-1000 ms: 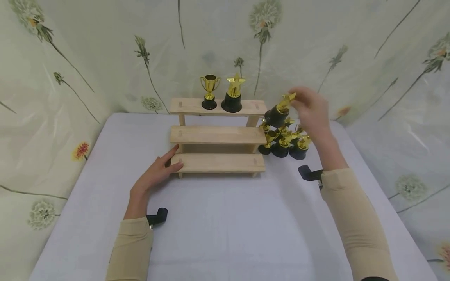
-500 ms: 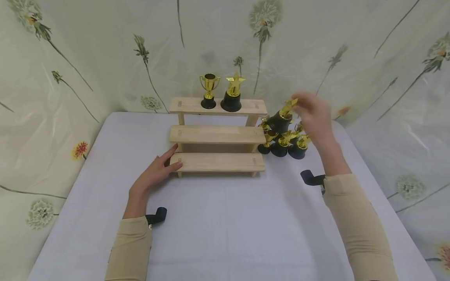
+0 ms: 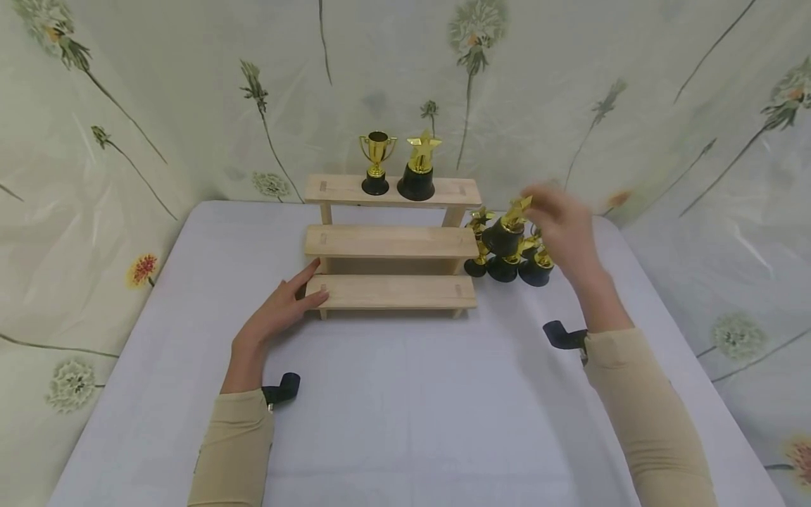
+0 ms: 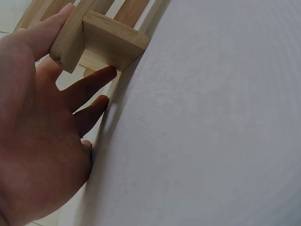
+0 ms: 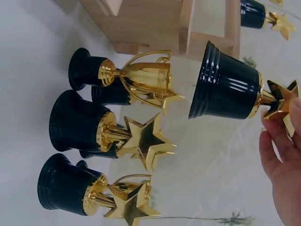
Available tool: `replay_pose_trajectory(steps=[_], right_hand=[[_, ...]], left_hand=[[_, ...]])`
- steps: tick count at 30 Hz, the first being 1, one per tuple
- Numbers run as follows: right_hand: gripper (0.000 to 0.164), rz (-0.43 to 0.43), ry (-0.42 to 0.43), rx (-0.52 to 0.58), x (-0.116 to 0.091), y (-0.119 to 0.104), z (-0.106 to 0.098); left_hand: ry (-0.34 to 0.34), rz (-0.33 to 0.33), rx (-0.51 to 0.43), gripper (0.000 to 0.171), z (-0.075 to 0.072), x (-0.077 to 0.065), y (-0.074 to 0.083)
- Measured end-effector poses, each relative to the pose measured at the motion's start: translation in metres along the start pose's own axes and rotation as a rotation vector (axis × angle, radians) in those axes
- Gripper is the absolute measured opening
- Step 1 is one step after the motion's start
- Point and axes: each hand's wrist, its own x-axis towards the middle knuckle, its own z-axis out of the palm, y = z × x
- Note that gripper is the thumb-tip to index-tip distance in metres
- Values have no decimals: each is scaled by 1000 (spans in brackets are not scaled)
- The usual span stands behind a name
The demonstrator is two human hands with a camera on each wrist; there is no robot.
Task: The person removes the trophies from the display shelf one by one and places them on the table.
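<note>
In the head view, the right hand [image 3: 564, 229] has come down with a star-topped trophy [image 3: 503, 241], which now tilts over the trophy group [image 3: 535, 273] at about 3 o'clock from the wooden rack [image 3: 389, 243]; it is nearer that group, while the rack's load stays at two, a cup trophy [image 3: 375, 184] and a second star trophy [image 3: 416, 183]. The left hand [image 3: 279, 311] keeps its place at 8 o'clock against the rack's end. The left wrist view shows that hand spread wide, fingers fairly straight, touching the rack with no clasp apparent. In the right wrist view, the right fingers bend in and pinch the star; the trophy's black base [image 5: 225, 84] points to 9 o'clock, apart from the group at 8 o'clock.
</note>
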Motion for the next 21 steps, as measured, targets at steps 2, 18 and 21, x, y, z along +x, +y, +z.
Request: replay_pose_trajectory(steps=[2,18,21], right_hand=[[29,-1,-14,-11,-4,2,1],[30,-18,-33,-51,-24,9,6],[32,-5,-38,-35,-28,10,7]], left_hand=[[-1,-8,0,69,0,0,0],[-7,-47,-19,69,0,0,0],[-6,-48,-19,69,0,0,0]])
